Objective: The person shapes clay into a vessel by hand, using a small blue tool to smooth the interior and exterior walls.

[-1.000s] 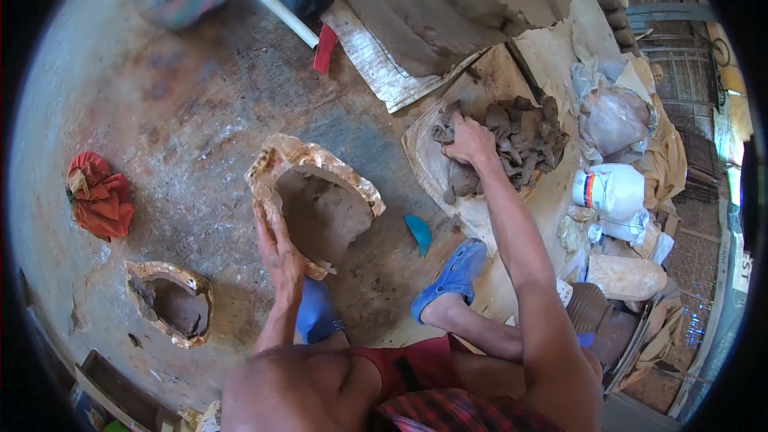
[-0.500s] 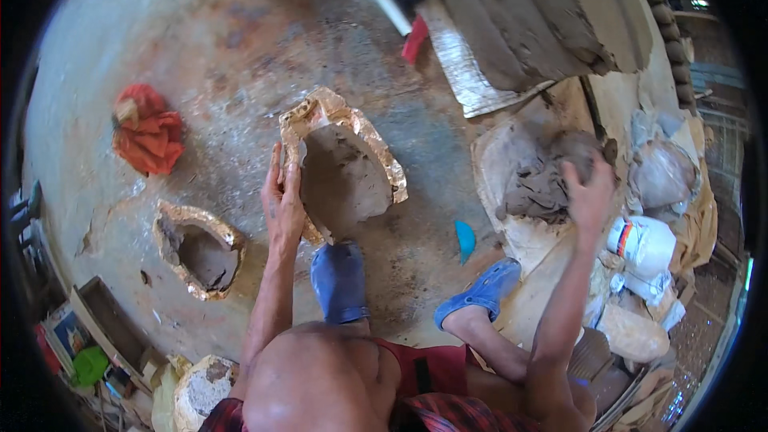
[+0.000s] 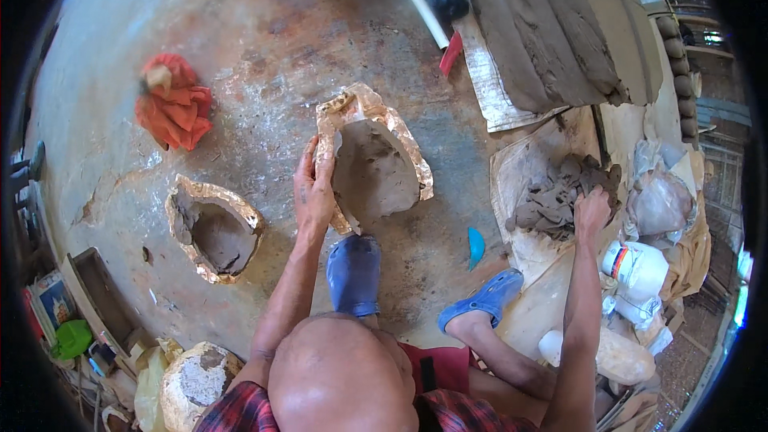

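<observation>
from the head view, i saw the big mould (image 3: 425, 180) standing on the floor (image 3: 272, 56) in front of the person, its pale, rough rim around a lining of grey clay (image 3: 374, 172). the left hand (image 3: 314, 184) lay along the left outer side of the big mould, loosely open, its fingers stretched out against the wall rather than wrapped around it. the right hand (image 3: 592, 210) was well to the right of the big mould, its fingers bent down into a heap of torn clay (image 3: 552, 200); i couldn't tell how far they had closed, or whether they had hold of a lump. that heap sat on a pale sheet (image 3: 506, 164), also to the right of the big mould.

a blue half-round scraper (image 3: 476, 248) lay to the right of the big mould, a little nearer the person. one blue shoe (image 3: 354, 276) was just beside the big mould's near end. to the left of the big mould, and nearer the person, was a small mould (image 3: 214, 194), likewise lined with clay. a red cloth bundle (image 3: 174, 112) lay left of the big mould and farther off, while long clay slabs (image 3: 536, 32) were stretched out beyond it to the right.
</observation>
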A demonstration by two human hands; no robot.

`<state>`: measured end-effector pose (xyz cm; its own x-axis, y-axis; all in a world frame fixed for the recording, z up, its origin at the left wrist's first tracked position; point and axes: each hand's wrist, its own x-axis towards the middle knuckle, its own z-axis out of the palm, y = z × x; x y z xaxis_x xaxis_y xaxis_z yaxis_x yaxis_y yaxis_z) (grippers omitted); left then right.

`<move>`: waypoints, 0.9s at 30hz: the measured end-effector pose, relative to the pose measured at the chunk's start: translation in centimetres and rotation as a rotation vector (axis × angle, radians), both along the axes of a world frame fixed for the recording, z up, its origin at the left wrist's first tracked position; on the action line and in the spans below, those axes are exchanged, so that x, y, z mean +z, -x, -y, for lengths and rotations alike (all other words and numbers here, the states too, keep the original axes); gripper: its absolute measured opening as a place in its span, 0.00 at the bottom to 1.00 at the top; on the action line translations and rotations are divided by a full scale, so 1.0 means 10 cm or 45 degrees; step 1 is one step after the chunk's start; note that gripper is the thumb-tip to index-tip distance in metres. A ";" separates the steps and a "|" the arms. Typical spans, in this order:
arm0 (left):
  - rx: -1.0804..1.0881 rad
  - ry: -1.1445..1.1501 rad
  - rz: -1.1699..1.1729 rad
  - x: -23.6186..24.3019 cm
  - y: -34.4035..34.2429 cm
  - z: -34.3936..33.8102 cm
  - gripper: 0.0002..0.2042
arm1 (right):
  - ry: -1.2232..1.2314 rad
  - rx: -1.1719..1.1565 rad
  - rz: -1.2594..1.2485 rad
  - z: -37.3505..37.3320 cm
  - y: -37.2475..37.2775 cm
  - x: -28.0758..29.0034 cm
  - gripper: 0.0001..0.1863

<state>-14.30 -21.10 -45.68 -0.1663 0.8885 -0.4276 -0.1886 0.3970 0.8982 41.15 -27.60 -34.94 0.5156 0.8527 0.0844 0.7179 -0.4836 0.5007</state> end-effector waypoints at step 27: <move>-0.101 -0.798 -0.327 0.73 -0.40 -0.28 0.32 | 0.005 -0.311 -0.470 0.24 -0.35 0.14 0.30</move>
<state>-10.27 -18.27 -38.34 -0.1177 0.9693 0.2161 0.0693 -0.2091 0.9754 44.63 -30.04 -33.54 0.6971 0.7019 -0.1464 0.7138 -0.6601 0.2340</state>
